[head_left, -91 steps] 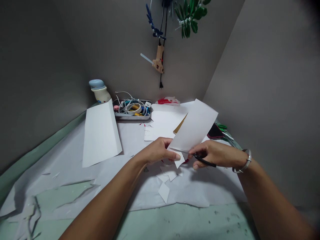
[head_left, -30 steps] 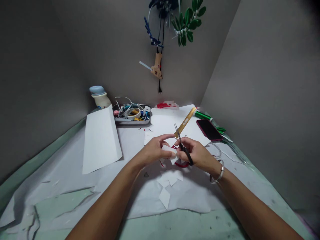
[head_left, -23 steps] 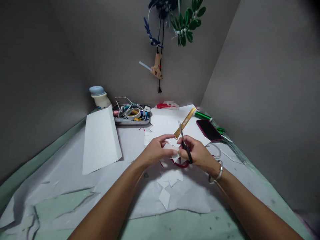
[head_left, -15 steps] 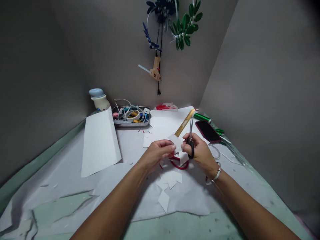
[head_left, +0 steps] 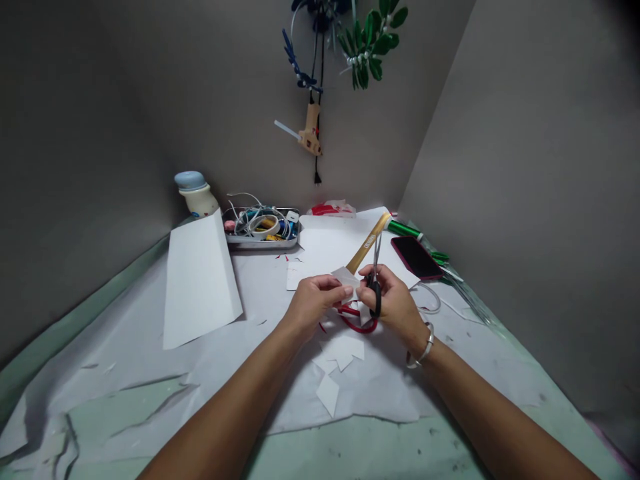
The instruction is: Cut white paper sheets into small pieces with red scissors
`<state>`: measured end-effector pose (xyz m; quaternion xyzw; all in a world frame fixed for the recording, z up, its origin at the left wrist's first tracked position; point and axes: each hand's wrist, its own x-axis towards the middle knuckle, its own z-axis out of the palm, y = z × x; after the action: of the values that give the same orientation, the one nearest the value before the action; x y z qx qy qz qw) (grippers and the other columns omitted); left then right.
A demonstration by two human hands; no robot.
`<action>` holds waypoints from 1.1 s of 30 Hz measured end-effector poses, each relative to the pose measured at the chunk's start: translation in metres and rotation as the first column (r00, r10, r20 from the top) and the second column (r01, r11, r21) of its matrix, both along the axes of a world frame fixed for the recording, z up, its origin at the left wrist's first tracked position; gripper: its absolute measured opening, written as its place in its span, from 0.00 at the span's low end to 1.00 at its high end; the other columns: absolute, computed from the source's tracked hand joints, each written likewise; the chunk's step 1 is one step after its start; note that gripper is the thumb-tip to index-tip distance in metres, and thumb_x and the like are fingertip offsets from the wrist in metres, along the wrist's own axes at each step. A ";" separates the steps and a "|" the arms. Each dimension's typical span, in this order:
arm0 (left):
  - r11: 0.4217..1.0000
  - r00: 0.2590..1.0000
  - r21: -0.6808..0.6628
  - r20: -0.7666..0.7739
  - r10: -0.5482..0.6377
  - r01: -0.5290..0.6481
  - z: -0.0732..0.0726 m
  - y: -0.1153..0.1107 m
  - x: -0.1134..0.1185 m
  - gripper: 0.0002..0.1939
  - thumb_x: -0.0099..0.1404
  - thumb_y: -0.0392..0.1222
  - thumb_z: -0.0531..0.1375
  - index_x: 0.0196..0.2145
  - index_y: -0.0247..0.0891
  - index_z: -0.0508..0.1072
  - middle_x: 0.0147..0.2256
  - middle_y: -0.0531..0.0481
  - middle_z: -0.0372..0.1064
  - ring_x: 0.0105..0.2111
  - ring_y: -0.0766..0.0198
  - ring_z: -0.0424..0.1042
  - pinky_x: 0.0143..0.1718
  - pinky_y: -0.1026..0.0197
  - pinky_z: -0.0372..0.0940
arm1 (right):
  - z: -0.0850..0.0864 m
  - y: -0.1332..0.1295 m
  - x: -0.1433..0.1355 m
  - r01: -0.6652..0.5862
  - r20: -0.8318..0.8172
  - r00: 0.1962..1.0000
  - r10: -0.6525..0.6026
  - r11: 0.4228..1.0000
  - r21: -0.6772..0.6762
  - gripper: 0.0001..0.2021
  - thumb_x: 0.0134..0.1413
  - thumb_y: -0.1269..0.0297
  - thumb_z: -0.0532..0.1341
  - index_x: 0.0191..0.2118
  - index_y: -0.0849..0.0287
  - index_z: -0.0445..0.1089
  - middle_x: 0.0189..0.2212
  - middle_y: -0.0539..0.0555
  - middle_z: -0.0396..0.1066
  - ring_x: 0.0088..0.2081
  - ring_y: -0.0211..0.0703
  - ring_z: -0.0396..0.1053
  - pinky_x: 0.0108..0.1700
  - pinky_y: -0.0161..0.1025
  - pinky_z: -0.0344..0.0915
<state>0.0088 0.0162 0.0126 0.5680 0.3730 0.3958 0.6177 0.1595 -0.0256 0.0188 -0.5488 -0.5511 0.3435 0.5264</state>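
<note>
My left hand (head_left: 320,300) pinches a small piece of white paper (head_left: 346,279) between thumb and fingers. Beside it, my right hand (head_left: 390,297) is closed around black-handled scissors (head_left: 376,287), their blades pointing up and away from me. The right fingertips are close to the paper's right edge; whether they touch it I cannot tell. Under the hands lies a red curved object (head_left: 361,327), partly hidden. White cut paper pieces (head_left: 345,350) are scattered below it, one of them a diamond shape (head_left: 328,395).
A folded white sheet (head_left: 200,287) stands at left, near a jar (head_left: 196,193) and a metal tray (head_left: 265,245) of supplies. Behind the hands are a gold strip (head_left: 367,245), a phone (head_left: 416,258) and a green roll (head_left: 404,229). A glue gun (head_left: 311,130) hangs on the wall.
My hands have drawn closer together, the right one moving slightly left with the scissors. The paper in my left hand has tilted. The whole view has shifted a little.
</note>
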 end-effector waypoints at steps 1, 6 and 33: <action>1.000 1.000 0.008 0.001 0.003 -0.003 0.000 0.000 0.000 0.11 0.52 0.43 0.65 0.22 0.34 0.70 0.19 0.53 0.63 0.21 0.70 0.58 0.27 0.63 0.54 | -0.001 0.000 0.000 0.000 0.001 1.000 0.000 1.000 0.003 0.13 0.44 0.64 0.60 0.38 0.57 0.62 0.26 0.46 0.64 0.25 0.34 0.61 0.28 0.32 0.59; 0.999 0.996 -0.015 0.083 -0.030 0.032 -0.003 -0.003 0.002 0.10 0.53 0.43 0.65 0.27 0.33 0.73 0.24 0.50 0.67 0.24 0.68 0.62 0.28 0.62 0.56 | -0.004 0.000 0.000 -0.008 -0.028 1.000 0.009 1.000 0.019 0.14 0.43 0.64 0.61 0.39 0.58 0.62 0.25 0.46 0.64 0.24 0.34 0.61 0.27 0.32 0.59; 0.996 0.988 0.016 -0.133 -0.079 0.082 0.011 0.010 -0.018 0.12 0.50 0.48 0.65 0.23 0.35 0.73 0.23 0.51 0.66 0.23 0.67 0.60 0.27 0.61 0.53 | 0.043 -0.015 0.053 -0.247 0.680 0.592 0.432 0.901 -0.357 0.20 0.45 0.45 0.63 0.41 0.53 0.70 0.25 0.47 0.67 0.26 0.36 0.62 0.27 0.32 0.56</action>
<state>-0.0092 0.0261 0.0236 0.6142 0.3856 0.3358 0.6010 0.2126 -0.0407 0.0618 -0.5801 -0.7692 0.2431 0.1127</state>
